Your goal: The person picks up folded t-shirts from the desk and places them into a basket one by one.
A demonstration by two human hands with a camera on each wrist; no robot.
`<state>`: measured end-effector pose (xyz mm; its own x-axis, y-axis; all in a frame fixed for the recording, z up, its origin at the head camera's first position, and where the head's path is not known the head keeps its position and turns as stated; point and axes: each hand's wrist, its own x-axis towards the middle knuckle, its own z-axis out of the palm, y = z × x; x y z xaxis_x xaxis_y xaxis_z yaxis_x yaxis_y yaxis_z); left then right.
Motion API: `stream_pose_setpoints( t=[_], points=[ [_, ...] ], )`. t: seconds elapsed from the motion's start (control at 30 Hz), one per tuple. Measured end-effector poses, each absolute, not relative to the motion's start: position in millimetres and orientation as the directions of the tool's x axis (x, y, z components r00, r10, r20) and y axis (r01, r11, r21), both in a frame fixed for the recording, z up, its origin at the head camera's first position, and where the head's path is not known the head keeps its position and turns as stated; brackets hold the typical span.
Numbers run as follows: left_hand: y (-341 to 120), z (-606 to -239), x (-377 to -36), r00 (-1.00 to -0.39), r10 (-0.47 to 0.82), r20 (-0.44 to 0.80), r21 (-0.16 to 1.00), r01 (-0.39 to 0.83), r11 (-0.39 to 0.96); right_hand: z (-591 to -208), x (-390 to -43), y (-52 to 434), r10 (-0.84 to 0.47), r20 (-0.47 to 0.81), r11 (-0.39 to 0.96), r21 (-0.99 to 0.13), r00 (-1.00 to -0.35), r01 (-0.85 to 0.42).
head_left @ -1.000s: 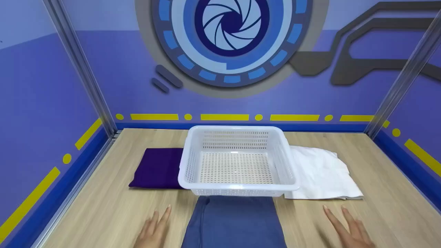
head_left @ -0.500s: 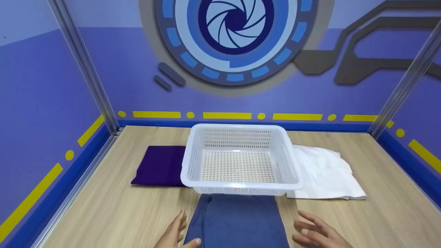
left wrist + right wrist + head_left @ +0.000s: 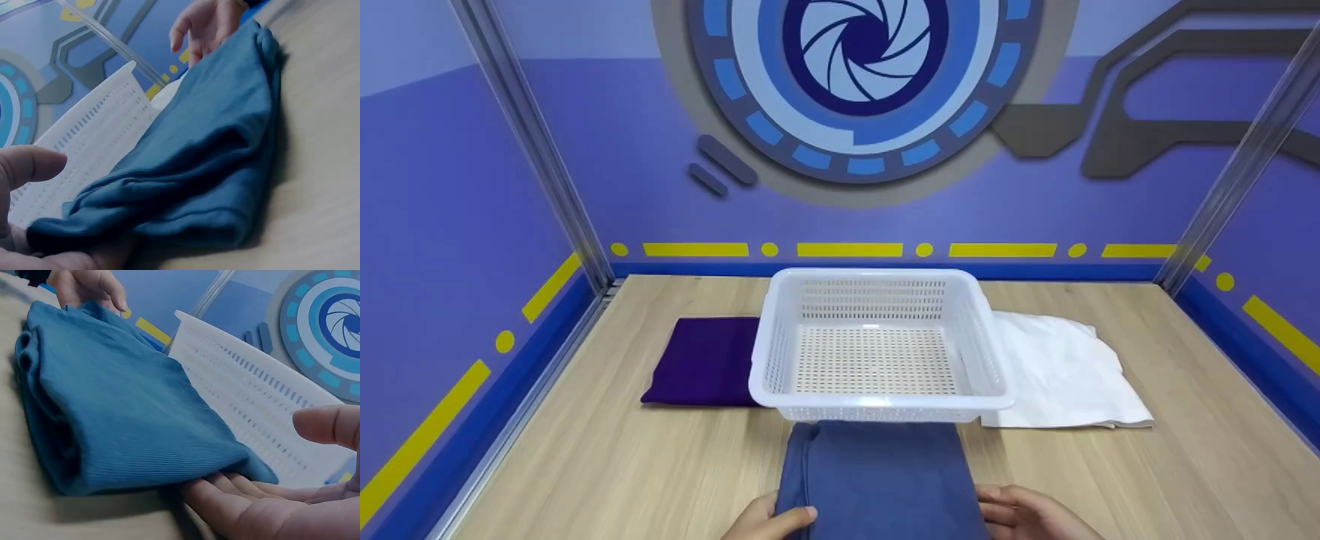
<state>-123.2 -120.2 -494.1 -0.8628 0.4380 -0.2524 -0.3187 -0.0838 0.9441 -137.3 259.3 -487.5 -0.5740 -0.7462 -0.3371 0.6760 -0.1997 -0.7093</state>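
Note:
A folded blue garment (image 3: 885, 480) lies in front of the white basket, its layered folds showing in both wrist views. My left hand (image 3: 769, 517) is at its left edge. In the left wrist view those fingers (image 3: 73, 260) reach under the cloth while the thumb stands above, apart from it. At the opposite edge is my right hand (image 3: 1027, 514); the right wrist view has its fingers (image 3: 225, 500) beneath the ribbed border, palm up, thumb raised away from the fabric. The fingertips under the cloth are hidden.
The white perforated basket (image 3: 881, 402) stands behind the blue garment with nothing in it. A folded purple cloth (image 3: 701, 364) lies left of it, a folded white cloth (image 3: 1065, 375) right of it. Printed panels (image 3: 885, 225) and metal posts (image 3: 536, 142) enclose the wooden table (image 3: 607, 450).
Both hands have come inward from either side to the blue garment's edges, and their fingers have slipped under it. The garment's near part has drawn in slightly on the left. The basket stays put.

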Motion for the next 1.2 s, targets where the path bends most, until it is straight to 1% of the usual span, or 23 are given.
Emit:
stream_pose_setpoints(
  t=[0.13, 0.2, 0.3, 0.4, 0.43, 0.6, 0.77, 0.87, 0.93, 1.03, 1.1, 1.2],
  points=[
    [-112.1, -499.1, -125.9, -0.856, 0.442, -0.269, 0.934, -0.343, -0.097, -491.7, -136.4, 249.1, -0.772, -0.353, -0.171, -0.686, -0.529, 0.707],
    [-108.6, -502.2, -127.0, -0.859, 0.437, -0.265, 0.936, -0.337, -0.096, -491.9, -135.4, 244.2, -0.764, -0.380, -0.159, -0.672, -0.521, 0.723],
    [-105.0, -506.8, -127.1, -0.865, 0.436, -0.248, 0.940, -0.323, -0.107, -494.5, -134.1, 234.5, -0.740, -0.379, -0.169, -0.694, -0.556, 0.699],
    [-104.2, -509.7, -127.4, -0.863, 0.447, -0.237, 0.941, -0.317, -0.114, -499.2, -131.1, 223.5, -0.699, -0.337, -0.223, -0.735, -0.631, 0.640],
    [-104.5, -510.1, -127.7, -0.858, 0.458, -0.234, 0.938, -0.323, -0.124, -500.9, -130.5, 220.2, -0.692, -0.322, -0.234, -0.747, -0.647, 0.622],
    [-108.6, -510.8, -129.9, -0.841, 0.507, -0.189, 0.936, -0.311, -0.167, -504.9, -128.4, 212.9, -0.690, -0.266, -0.283, -0.758, -0.673, 0.588],
    [-111.2, -507.8, -129.5, -0.832, 0.533, -0.153, 0.942, -0.286, -0.174, -501.0, -125.7, 213.6, -0.658, -0.284, -0.275, -0.772, -0.698, 0.573],
    [-111.0, -501.8, -126.5, -0.831, 0.534, -0.158, 0.938, -0.296, -0.183, -494.5, -122.5, 214.0, -0.659, -0.290, -0.275, -0.766, -0.694, 0.581],
    [-111.9, -495.2, -119.5, -0.832, 0.509, -0.220, 0.929, -0.337, -0.151, -488.9, -119.5, 215.0, -0.668, -0.272, -0.278, -0.773, -0.693, 0.571],
    [-113.3, -484.9, -110.5, -0.814, 0.517, -0.264, 0.903, -0.397, -0.164, -478.1, -114.6, 217.3, -0.685, -0.258, -0.281, -0.769, -0.681, 0.574],
    [-113.8, -478.5, -107.0, -0.812, 0.530, -0.243, 0.904, -0.388, -0.179, -469.5, -111.9, 219.0, -0.702, -0.252, -0.279, -0.763, -0.666, 0.583],
    [-112.7, -469.1, -107.4, -0.802, 0.582, -0.133, 0.909, -0.333, -0.251, -455.0, -107.7, 221.4, -0.716, -0.252, -0.285, -0.746, -0.651, 0.602]
  ],
)
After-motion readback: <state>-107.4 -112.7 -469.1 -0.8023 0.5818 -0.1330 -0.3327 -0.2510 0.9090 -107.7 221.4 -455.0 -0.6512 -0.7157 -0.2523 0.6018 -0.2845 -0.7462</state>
